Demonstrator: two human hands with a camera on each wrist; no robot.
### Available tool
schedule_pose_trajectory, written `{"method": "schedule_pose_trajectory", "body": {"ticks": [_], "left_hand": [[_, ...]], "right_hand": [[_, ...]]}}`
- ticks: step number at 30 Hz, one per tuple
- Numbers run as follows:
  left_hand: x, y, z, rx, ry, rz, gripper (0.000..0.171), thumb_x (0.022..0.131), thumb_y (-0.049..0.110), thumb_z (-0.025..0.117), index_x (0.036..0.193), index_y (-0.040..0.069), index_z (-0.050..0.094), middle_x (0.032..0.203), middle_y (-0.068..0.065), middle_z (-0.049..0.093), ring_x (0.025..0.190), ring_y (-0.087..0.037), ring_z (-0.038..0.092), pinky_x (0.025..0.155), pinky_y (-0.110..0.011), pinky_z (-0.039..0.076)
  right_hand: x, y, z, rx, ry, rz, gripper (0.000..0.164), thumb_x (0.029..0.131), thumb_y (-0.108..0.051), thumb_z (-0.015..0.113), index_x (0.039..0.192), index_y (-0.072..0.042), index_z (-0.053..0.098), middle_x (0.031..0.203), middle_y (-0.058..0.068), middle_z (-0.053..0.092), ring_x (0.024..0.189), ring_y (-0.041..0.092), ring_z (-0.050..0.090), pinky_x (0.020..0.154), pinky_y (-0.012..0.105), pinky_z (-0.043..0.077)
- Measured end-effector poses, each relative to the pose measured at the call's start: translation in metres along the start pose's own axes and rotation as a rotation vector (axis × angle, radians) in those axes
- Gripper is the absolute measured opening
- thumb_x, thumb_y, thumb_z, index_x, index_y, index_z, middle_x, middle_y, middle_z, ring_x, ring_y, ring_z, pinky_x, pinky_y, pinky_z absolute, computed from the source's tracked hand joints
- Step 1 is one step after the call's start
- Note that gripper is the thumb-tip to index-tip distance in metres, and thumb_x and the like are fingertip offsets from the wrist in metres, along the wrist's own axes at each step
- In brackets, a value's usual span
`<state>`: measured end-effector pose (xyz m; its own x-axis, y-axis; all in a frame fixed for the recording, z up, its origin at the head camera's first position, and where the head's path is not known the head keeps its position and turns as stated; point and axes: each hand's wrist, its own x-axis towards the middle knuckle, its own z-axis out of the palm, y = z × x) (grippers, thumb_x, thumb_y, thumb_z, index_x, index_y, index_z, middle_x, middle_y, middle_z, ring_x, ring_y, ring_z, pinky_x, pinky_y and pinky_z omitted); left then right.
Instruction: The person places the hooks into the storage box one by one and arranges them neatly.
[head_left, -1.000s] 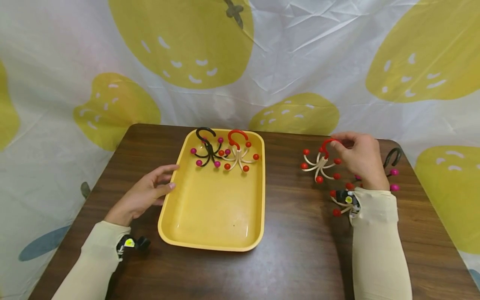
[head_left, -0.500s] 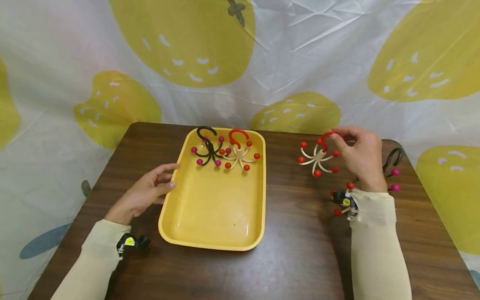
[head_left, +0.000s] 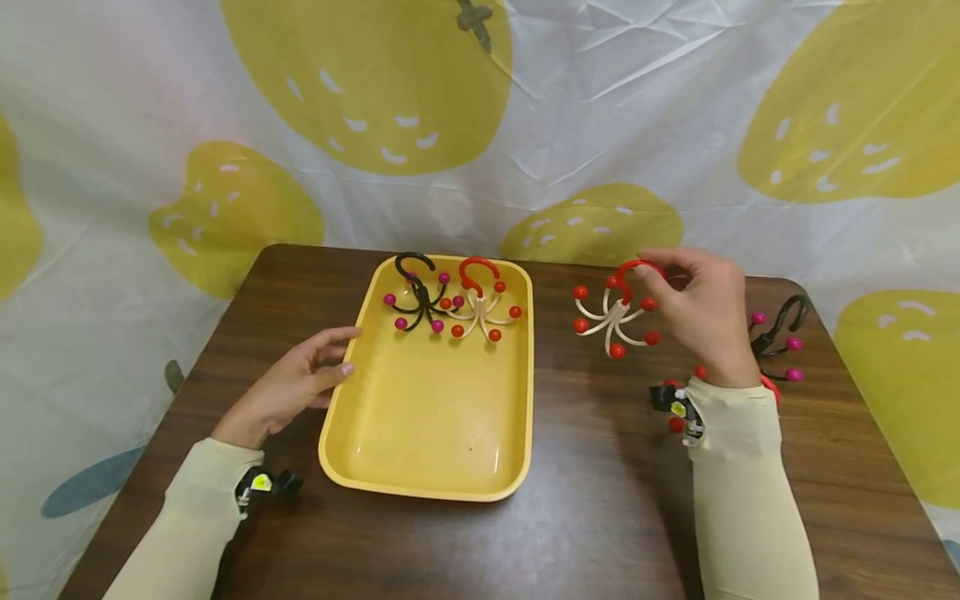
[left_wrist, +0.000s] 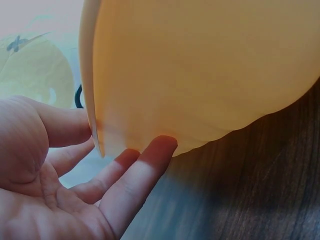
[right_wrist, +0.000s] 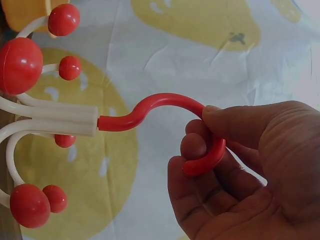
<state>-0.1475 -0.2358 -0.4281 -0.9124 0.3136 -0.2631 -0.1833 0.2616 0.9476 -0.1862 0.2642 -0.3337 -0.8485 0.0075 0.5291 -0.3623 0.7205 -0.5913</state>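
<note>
My right hand [head_left: 701, 312] pinches the red curved hook of a white multi-arm hanger [head_left: 617, 315] between thumb and fingers. Several white arms with red ball tips spread from it, held above the table. In the right wrist view the hook [right_wrist: 165, 100] runs into the curled fingers. My left hand [head_left: 288, 387] touches the left side of a yellow tray [head_left: 528, 400]; its thumb meets the rim, and loosely bent fingers lie against the outer wall [left_wrist: 200, 75]. At the tray's far end are a black hanger [head_left: 422, 298] with magenta balls and another red-hooked white hanger [head_left: 480, 310].
Right of my right hand lies a black hanger [head_left: 765, 342] with magenta balls. Beneath the right wrist, another hanger with red balls [head_left: 677, 425] is mostly hidden. The brown table [head_left: 585, 533] meets a lemon-print cloth [head_left: 585, 100] behind.
My right hand has moved left and slightly up, carrying the red-hooked white hanger toward the tray. More of the black hanger on the right now shows. My left hand stays at the tray.
</note>
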Motion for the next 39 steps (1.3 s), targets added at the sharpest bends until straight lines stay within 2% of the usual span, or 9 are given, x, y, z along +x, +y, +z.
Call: {"method": "schedule_pose_trajectory", "body": {"ticks": [13, 23, 31, 39], "left_hand": [[-0.001, 0.001, 0.001, -0.001, 0.006, -0.005, 0.061, 0.109, 0.011, 0.059, 0.165, 0.014, 0.034, 0.151, -0.032, 0.046, 0.112, -0.035, 0.072, 0.083, -0.05, 0.066], [0.001, 0.0, 0.0, -0.003, -0.001, 0.0, 0.061, 0.109, 0.011, 0.058, 0.165, 0.014, 0.034, 0.151, -0.031, 0.047, 0.11, -0.034, 0.072, 0.082, -0.049, 0.066], [0.002, -0.003, 0.001, -0.006, 0.001, 0.001, 0.061, 0.109, 0.011, 0.058, 0.165, 0.015, 0.034, 0.151, -0.031, 0.047, 0.111, -0.033, 0.072, 0.082, -0.048, 0.066], [0.002, -0.003, 0.0, -0.017, -0.001, -0.002, 0.06, 0.11, 0.01, 0.057, 0.165, 0.015, 0.034, 0.152, -0.031, 0.046, 0.113, -0.034, 0.072, 0.084, -0.049, 0.066]], "right_hand": [[-0.005, -0.027, 0.015, 0.037, -0.087, -0.1, 0.018, 0.097, -0.007, 0.076, 0.114, -0.006, 0.082, 0.103, 0.011, 0.081, 0.077, -0.018, 0.059, 0.071, 0.004, 0.049], [-0.005, -0.044, 0.03, 0.089, -0.1, -0.117, 0.018, 0.096, -0.006, 0.078, 0.113, -0.007, 0.082, 0.102, 0.01, 0.081, 0.076, -0.004, 0.064, 0.07, 0.006, 0.05], [-0.007, -0.058, 0.042, 0.14, -0.138, -0.141, 0.018, 0.094, -0.004, 0.078, 0.111, -0.007, 0.083, 0.102, 0.01, 0.081, 0.073, 0.014, 0.069, 0.068, 0.006, 0.05], [-0.005, -0.071, 0.053, 0.137, -0.196, -0.165, 0.018, 0.096, -0.006, 0.075, 0.113, -0.008, 0.082, 0.106, 0.006, 0.081, 0.078, 0.015, 0.071, 0.069, 0.01, 0.053]]}}
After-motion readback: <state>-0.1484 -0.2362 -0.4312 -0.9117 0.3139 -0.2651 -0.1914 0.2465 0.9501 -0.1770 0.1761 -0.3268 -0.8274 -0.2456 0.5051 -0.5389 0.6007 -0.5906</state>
